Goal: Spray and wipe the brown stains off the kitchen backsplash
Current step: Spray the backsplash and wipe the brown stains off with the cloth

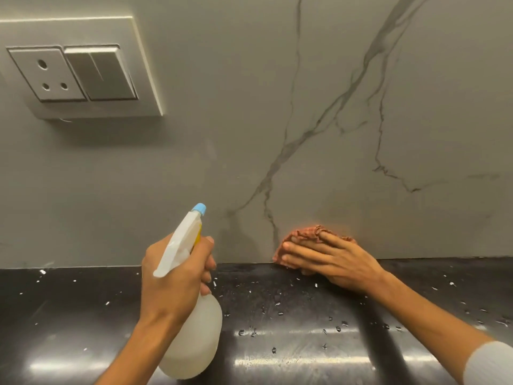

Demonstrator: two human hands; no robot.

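Gripping translucent white spray bottle [194,337] in left hand [177,276], pressing crumpled reddish cloth [305,234] under flat-fingered right hand [333,259]; risks overspraying white socket [47,75] up-left of left hand.

One wide-angle view from the person's head looks forward and slightly down, close to the backsplash [194,162], which fills most of the frame. The worktop [305,315] crosses the bottom and a socket plate [77,70] sits upper left. Arms enter from the lower edge: left hand [172,276] with bottle [194,343] low centre, right hand [330,259] further right.
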